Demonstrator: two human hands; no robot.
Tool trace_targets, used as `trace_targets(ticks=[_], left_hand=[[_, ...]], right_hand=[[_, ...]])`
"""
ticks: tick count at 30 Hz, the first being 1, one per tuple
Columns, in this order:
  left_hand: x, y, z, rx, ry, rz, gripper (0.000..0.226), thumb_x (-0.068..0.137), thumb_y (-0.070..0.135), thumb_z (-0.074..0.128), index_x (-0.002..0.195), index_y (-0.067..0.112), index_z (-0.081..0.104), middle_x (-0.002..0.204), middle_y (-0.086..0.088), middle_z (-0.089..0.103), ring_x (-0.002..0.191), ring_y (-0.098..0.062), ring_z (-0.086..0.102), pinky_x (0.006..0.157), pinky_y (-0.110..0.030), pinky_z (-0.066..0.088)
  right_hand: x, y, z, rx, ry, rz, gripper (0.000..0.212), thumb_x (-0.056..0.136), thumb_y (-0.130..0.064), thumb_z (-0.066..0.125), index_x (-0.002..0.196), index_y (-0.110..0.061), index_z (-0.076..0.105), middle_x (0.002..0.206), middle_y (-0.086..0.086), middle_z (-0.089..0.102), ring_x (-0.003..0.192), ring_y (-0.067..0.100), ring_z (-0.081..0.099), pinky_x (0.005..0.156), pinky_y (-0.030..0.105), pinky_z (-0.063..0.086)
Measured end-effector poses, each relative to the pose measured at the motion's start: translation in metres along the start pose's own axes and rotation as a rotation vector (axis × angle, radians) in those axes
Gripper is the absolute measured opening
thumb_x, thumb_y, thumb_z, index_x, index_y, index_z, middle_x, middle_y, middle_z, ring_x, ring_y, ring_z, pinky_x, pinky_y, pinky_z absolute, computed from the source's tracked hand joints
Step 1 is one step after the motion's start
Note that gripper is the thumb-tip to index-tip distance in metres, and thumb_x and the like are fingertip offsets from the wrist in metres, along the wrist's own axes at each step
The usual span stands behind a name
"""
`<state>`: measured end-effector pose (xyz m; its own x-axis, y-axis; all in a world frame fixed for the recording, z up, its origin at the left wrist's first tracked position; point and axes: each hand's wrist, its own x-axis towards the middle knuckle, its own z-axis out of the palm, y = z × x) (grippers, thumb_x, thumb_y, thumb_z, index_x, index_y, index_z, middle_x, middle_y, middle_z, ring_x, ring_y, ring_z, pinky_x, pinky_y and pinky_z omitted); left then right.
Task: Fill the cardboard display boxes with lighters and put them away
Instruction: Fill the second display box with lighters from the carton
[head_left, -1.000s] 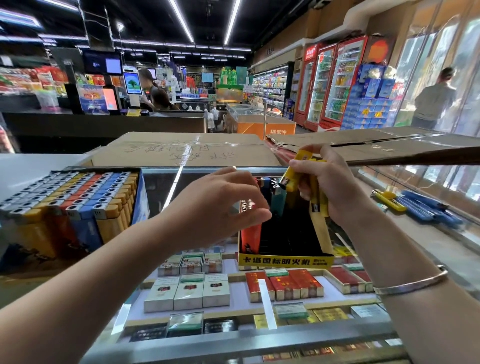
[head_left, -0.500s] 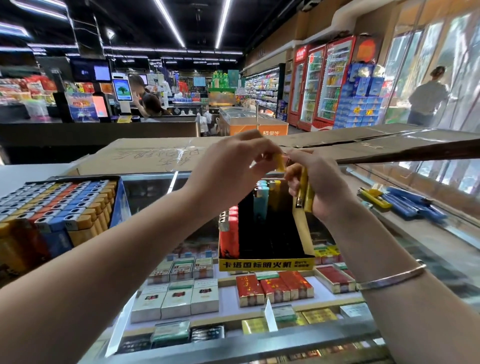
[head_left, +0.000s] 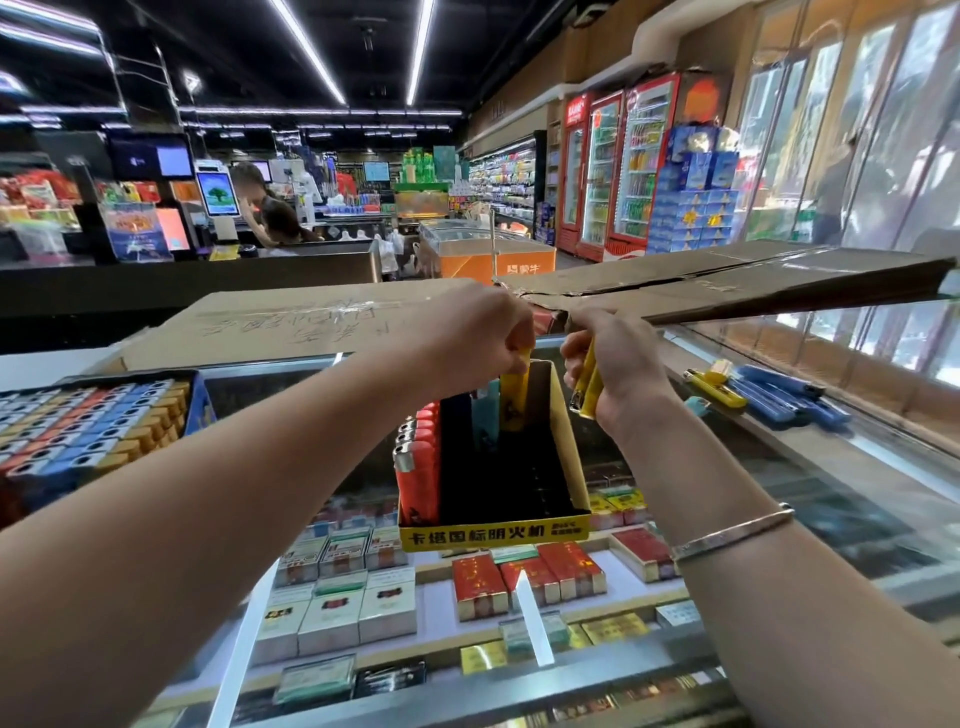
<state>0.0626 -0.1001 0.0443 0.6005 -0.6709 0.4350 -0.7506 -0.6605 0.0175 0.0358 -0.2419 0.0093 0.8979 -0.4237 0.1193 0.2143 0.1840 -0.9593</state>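
Currently mid-fill: left hand (head_left: 478, 332) pinches 1 yellow lighter (head_left: 514, 400) into the far row of the display box (head_left: 493, 532) on the glass counter (head_left: 779, 457), right hand (head_left: 618, 364) grips spare yellow lighters (head_left: 587, 384); next, seat it upright beside the teal one.
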Motion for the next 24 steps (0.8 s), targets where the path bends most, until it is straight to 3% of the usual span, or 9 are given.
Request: trace_targets(ticks=[3, 5, 10, 12, 16, 18, 22, 24], left_hand=[[-0.002, 0.0, 0.006, 0.108, -0.017, 0.046, 0.013, 0.081, 0.025, 0.068, 0.092, 0.021, 0.066, 0.09, 0.011, 0.056, 0.078, -0.005, 0.045, 0.054, -0.011, 0.029], [-0.004, 0.0, 0.01, 0.145, -0.003, 0.074, 0.012, 0.081, 0.026, 0.068, 0.093, 0.024, 0.067, 0.091, 0.015, 0.05, 0.081, -0.003, 0.04, 0.053, -0.009, 0.022], [-0.005, -0.002, 0.008, 0.116, -0.007, 0.094, 0.012, 0.086, 0.027, 0.062, 0.095, 0.029, 0.07, 0.091, 0.022, 0.042, 0.087, 0.0, 0.041, 0.057, -0.008, 0.023], [-0.008, -0.005, 0.007, 0.104, -0.053, 0.09, 0.016, 0.088, 0.032, 0.059, 0.101, 0.033, 0.068, 0.094, 0.023, 0.04, 0.092, 0.0, 0.037, 0.062, -0.015, 0.028], [-0.017, -0.011, 0.007, 0.1, -0.139, 0.041, 0.033, 0.087, 0.046, 0.054, 0.118, 0.038, 0.059, 0.102, 0.018, 0.046, 0.096, -0.002, 0.033, 0.062, -0.016, 0.023], [-0.02, -0.011, 0.009, 0.102, -0.18, 0.028, 0.043, 0.086, 0.051, 0.052, 0.126, 0.037, 0.052, 0.109, 0.015, 0.047, 0.097, -0.002, 0.031, 0.063, -0.017, 0.022], [-0.023, -0.008, 0.012, -0.137, -0.14, -0.048, 0.047, 0.082, 0.05, 0.059, 0.124, 0.032, 0.054, 0.099, 0.018, 0.047, 0.098, -0.005, 0.041, 0.077, -0.026, 0.034], [-0.025, -0.005, 0.01, -0.415, -0.051, -0.089, 0.037, 0.081, 0.041, 0.063, 0.116, 0.03, 0.058, 0.088, 0.02, 0.058, 0.089, -0.002, 0.056, 0.075, -0.019, 0.042]], right_hand=[[0.0, 0.001, 0.0, -0.013, 0.009, 0.008, 0.009, 0.089, -0.023, 0.057, 0.086, -0.015, 0.056, 0.068, 0.006, 0.053, 0.055, 0.014, 0.046, 0.047, 0.023, 0.039], [0.0, 0.0, 0.0, -0.012, 0.01, 0.013, 0.01, 0.09, -0.023, 0.056, 0.084, -0.015, 0.055, 0.069, 0.007, 0.053, 0.056, 0.014, 0.047, 0.048, 0.024, 0.039], [-0.001, 0.0, 0.0, 0.041, 0.024, 0.055, 0.023, 0.092, -0.034, 0.052, 0.083, -0.013, 0.056, 0.065, 0.006, 0.063, 0.057, 0.015, 0.059, 0.058, 0.028, 0.047], [0.0, 0.0, 0.001, 0.062, 0.034, 0.05, 0.026, 0.093, -0.037, 0.05, 0.083, -0.014, 0.055, 0.063, 0.006, 0.067, 0.059, 0.016, 0.065, 0.064, 0.031, 0.048], [0.0, -0.001, 0.002, 0.024, 0.058, -0.009, 0.029, 0.094, -0.044, 0.047, 0.085, -0.017, 0.054, 0.055, -0.001, 0.066, 0.049, 0.009, 0.062, 0.059, 0.027, 0.042], [0.001, -0.001, 0.002, 0.037, 0.052, -0.016, 0.032, 0.093, -0.046, 0.048, 0.083, -0.016, 0.054, 0.052, -0.002, 0.064, 0.054, 0.012, 0.061, 0.063, 0.03, 0.045], [0.001, -0.002, 0.004, 0.061, 0.044, -0.011, 0.033, 0.089, -0.046, 0.053, 0.082, -0.014, 0.051, 0.076, 0.009, 0.057, 0.064, 0.018, 0.056, 0.061, 0.031, 0.046], [0.0, -0.002, 0.004, 0.08, 0.015, -0.019, 0.032, 0.089, -0.045, 0.053, 0.084, -0.014, 0.05, 0.071, 0.006, 0.055, 0.059, 0.017, 0.054, 0.055, 0.03, 0.047]])
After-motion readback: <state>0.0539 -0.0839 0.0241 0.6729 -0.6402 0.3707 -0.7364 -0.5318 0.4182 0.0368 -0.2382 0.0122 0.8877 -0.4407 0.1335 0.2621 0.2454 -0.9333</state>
